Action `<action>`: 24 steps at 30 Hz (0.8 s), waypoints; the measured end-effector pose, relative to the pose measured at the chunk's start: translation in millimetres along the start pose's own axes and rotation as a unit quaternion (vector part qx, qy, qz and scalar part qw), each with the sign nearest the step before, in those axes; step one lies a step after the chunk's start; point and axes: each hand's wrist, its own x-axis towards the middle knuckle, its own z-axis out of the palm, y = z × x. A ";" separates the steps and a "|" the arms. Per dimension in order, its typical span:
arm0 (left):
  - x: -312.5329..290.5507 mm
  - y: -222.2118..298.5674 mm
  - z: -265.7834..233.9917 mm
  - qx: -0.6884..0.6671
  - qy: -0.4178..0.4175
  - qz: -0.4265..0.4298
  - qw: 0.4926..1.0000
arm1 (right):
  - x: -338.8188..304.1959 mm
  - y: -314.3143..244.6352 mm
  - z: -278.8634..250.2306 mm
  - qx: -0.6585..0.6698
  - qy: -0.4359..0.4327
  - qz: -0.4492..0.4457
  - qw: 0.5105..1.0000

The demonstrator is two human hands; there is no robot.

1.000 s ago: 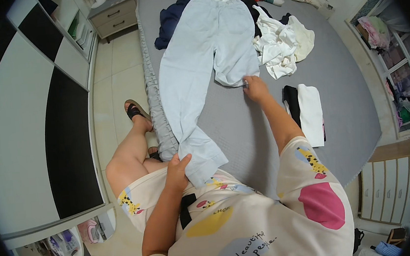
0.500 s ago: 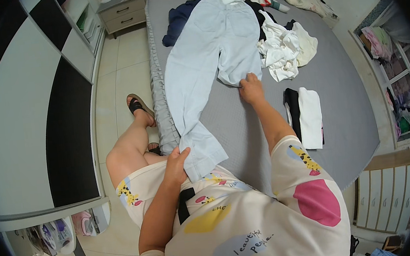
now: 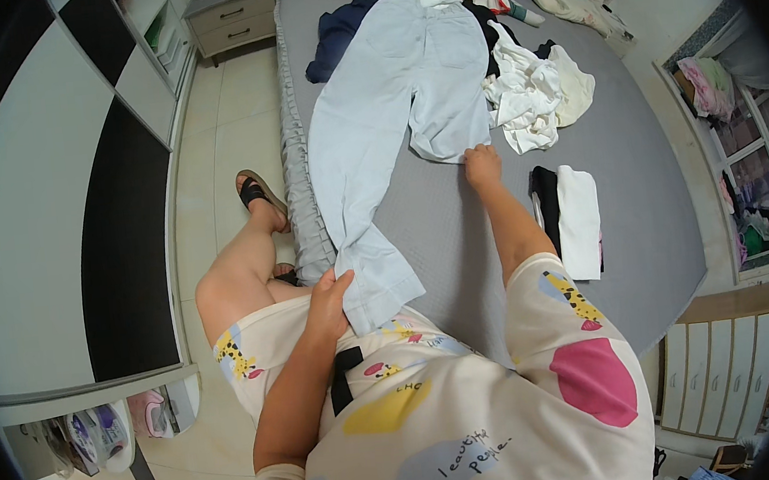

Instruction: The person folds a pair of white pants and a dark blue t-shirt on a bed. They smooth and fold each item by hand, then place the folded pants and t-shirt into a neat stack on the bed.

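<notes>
Light blue trousers (image 3: 363,112) lie spread on the grey bed (image 3: 646,215), waist at the far end and legs toward me. The left leg reaches over the bed's near edge to my lap. My left hand (image 3: 328,306) grips that leg's side near its hem, thumb on top. The right leg is folded short or bunched, its lower part hidden. At its lower right corner my right hand (image 3: 483,166) is closed, fingers pinching the cloth's edge.
Crumpled white clothes (image 3: 525,88) lie right of the trousers, dark blue cloth (image 3: 338,41) to their left. Folded white (image 3: 579,221) and black garments (image 3: 546,201) rest on the right. A nightstand (image 3: 234,18) and wardrobe (image 3: 22,228) stand on the left.
My right hand has shifted slightly right along the bunched leg's lower edge. My left hand keeps its hold, and the trousers lie nearly as before.
</notes>
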 end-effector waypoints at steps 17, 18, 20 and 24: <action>9.6 -2.9 -3.1 0.000 0.024 -0.026 0.999 | -24.2 -7.6 14.4 0.031 -0.047 -0.041 0.998; 9.5 0.4 -0.3 0.000 0.041 -0.038 0.998 | -26.4 -11.5 14.5 0.031 -0.038 -0.029 0.998; 8.8 8.3 8.0 0.001 0.073 -0.064 0.995 | -30.6 -15.2 17.9 0.028 -0.018 -0.011 0.999; 14.9 6.8 7.7 -0.015 0.066 -0.056 0.996 | -31.7 -13.2 26.8 0.032 0.037 -0.020 0.999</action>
